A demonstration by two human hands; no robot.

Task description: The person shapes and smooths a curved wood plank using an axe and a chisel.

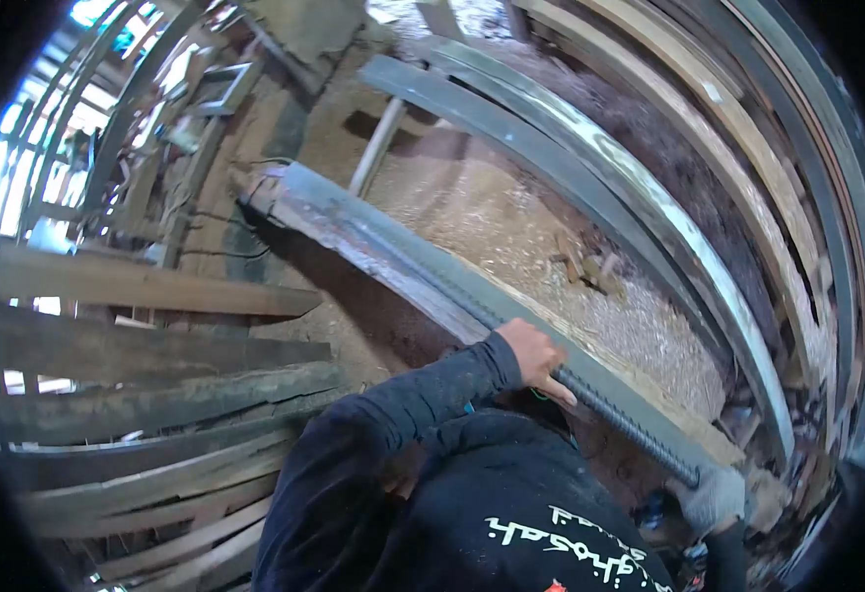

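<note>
A long, dark ribbed rod (pixel 630 426) runs diagonally along a squared timber beam (pixel 590 345). My left hand (pixel 533 355) is bare and wraps over the rod near its middle, the thumb stretched along it. At the rod's lower right end, my right hand (pixel 714 498), in a light grey glove, is closed around it. The rod's upper left part continues along the beam's side face, and its far end is hard to make out. My dark shirt covers the lower middle of the view.
Long planks (pixel 166 355) project from the left side. Beyond the beam, sawdust (pixel 492 212) covers the ground, with wood scraps (pixel 590 271) on it. More long timbers (pixel 590 168) lie at the upper right. A pale crosspiece (pixel 377 146) meets the beam's far part.
</note>
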